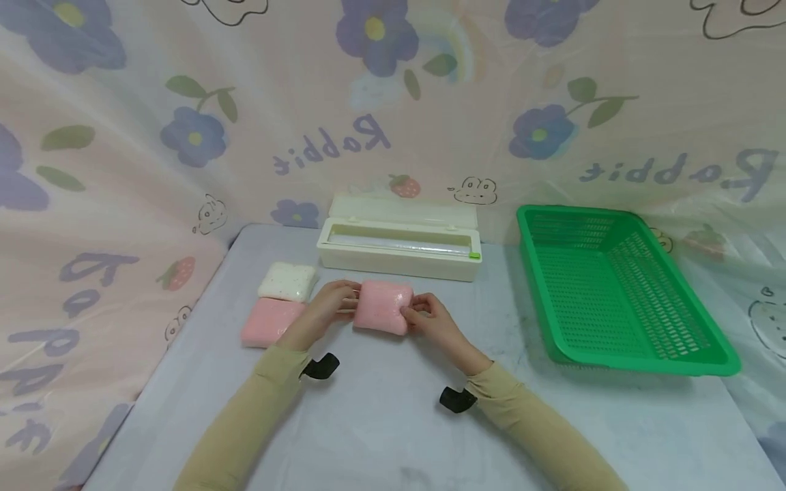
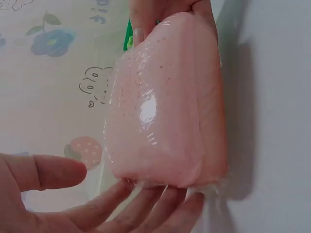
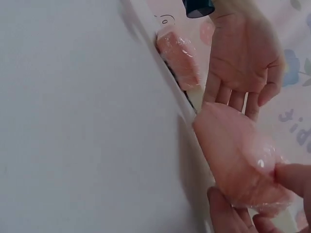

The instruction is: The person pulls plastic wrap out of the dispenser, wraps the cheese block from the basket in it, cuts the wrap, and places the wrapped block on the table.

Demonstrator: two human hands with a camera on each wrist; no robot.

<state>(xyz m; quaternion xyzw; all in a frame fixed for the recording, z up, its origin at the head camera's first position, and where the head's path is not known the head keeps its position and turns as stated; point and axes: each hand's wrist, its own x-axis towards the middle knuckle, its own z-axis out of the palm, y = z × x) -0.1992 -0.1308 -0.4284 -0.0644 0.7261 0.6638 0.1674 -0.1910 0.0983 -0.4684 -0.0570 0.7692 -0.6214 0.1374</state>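
A pink, square, cushion-like block [image 1: 382, 307], wrapped in glossy clear film, is between the two hands over the middle of the table. My right hand [image 1: 439, 331] pinches its right edge, thumb on the upper face and fingers beneath, as the right wrist view shows. On the other side, my left hand [image 1: 325, 310] has its fingers extended, fingertips right at the block's edge. In the left wrist view the left thumb [image 2: 60, 172] stands apart from the block. Loose film puckers around the lower edge near those fingertips.
A second wrapped pink block [image 1: 270, 322] lies left of my left hand, with a white speckled block [image 1: 287, 281] behind it. At the back, a white cling film dispenser [image 1: 399, 262] has its lid raised and a roll inside. A green plastic basket [image 1: 549, 327] stands at right.
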